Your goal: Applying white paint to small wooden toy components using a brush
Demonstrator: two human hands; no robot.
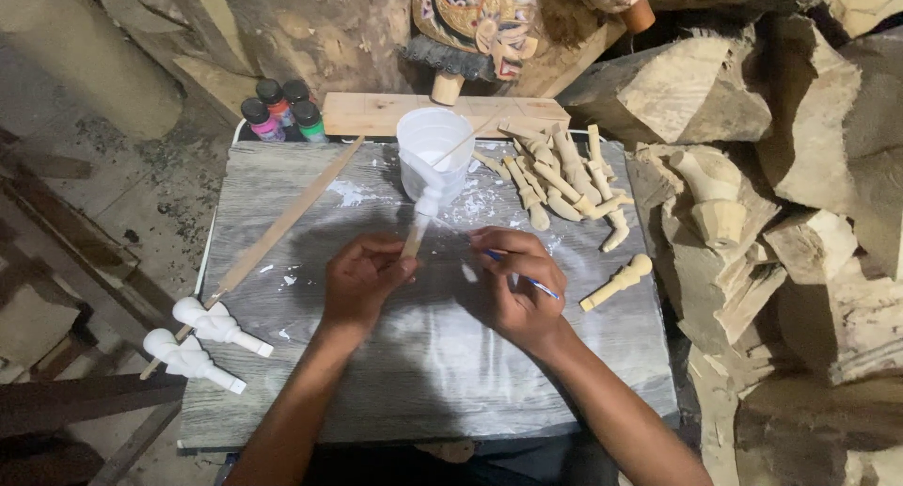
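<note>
We see no signs and no screens here. The only packaged goods are the small paint bottles (pixel 282 110) clustered at the far left corner of the worktop (pixel 423 354), standing upright and touching one another, just beside a flat wooden block. Each has a dark round cap; below the caps we make out pink, red and green bodies, one or two wrapped in a pale label band too small for us to read. Near them, at the middle of the far edge, stands a white plastic cup (pixel 433 152), open at the top, unlabelled, smeared with white paint.
</note>
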